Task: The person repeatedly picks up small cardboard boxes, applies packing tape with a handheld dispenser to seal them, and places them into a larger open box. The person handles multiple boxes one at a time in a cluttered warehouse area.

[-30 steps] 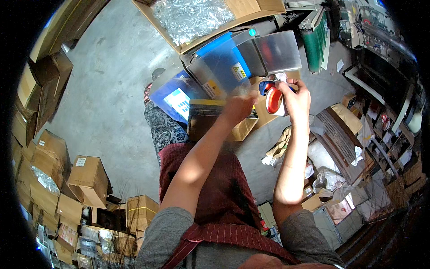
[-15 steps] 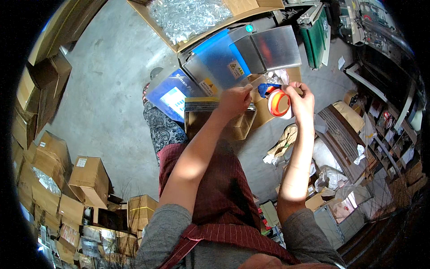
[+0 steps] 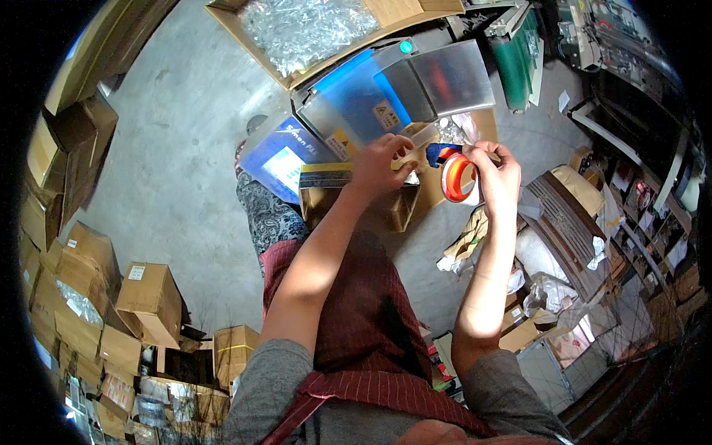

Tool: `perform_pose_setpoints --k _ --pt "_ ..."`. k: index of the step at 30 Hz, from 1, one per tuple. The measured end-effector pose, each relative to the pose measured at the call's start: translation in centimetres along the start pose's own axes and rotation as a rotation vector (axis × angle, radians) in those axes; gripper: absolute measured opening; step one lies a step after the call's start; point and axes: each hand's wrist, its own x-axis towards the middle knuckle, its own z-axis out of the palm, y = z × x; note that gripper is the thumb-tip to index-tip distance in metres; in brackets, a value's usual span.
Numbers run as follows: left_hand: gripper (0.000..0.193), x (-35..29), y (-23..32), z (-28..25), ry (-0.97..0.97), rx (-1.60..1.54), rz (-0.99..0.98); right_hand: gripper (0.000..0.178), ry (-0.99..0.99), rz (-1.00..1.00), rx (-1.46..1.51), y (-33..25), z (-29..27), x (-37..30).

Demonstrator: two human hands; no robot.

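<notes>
Orange-cored tape roll [image 3: 453, 180] is right of the cardboard box [image 3: 393, 208], gripped by the right hand [image 3: 500, 174]; remotely, I see the left hand [image 3: 376, 169], fingers spread. A loosened grip could drop it.

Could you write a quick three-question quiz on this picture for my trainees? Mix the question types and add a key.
1. Multiple choice: what is the right hand holding?
a) A green bottle
b) A tape roll with an orange core
c) A wooden hammer

2. True or false: the left hand is touching the tape roll.

3. Fill in the blank: at the top of the view, many clear plastic pieces lie in a large open ____.

Key:
1. b
2. False; the left hand is apart from the tape roll, to its left.
3. cardboard box
</notes>
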Motion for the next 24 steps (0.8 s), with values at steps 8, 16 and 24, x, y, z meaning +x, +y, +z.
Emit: perform_pose_setpoints --k 8,16,24 --pt "0.046 -0.3 -0.2 -0.5 -0.084 0.125 0.151 0.047 0.021 0.012 -0.116 -2.2 0.7 -0.8" --pt "0.074 -0.9 0.0 -2.5 -0.318 0.452 0.116 0.058 0.030 0.008 -0.156 -3.1 -0.2 -2.0" --pt "0.074 -2.7 -1.0 -3.7 -0.490 0.669 -0.072 0.057 -0.067 0.099 -0.176 -6.0 0.0 -4.4"
